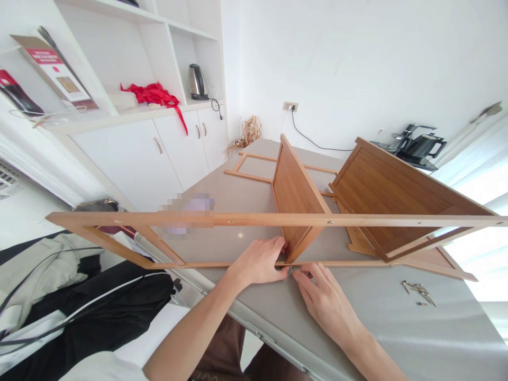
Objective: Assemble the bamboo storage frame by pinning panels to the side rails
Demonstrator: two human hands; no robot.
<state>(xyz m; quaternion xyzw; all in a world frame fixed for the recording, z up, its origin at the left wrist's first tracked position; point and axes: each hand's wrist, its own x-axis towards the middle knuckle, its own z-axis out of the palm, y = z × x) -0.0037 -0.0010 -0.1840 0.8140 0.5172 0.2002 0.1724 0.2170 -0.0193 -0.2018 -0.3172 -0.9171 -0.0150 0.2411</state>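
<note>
A wooden rack frame (246, 219) lies on its side on the grey table, its long rails running across the view. A wooden shelf board (297, 198) stands between the rails. My left hand (260, 262) is closed round the lower rail (216, 264) where it meets this board, its fingertips partly hidden behind the wood. At the same joint, a small silvery screw (290, 270) shows at the rail's near side. My right hand (323, 293) pinches at the screw with thumb and fingers, which hide part of it.
Several loose screws (418, 290) lie to the right on the grey table (381, 317). A second wooden board (408, 190) stands at the right of the rack. Behind are a black kettle (424, 145) and white cabinets (130, 143). Dark clothes (115, 301) lie at the left.
</note>
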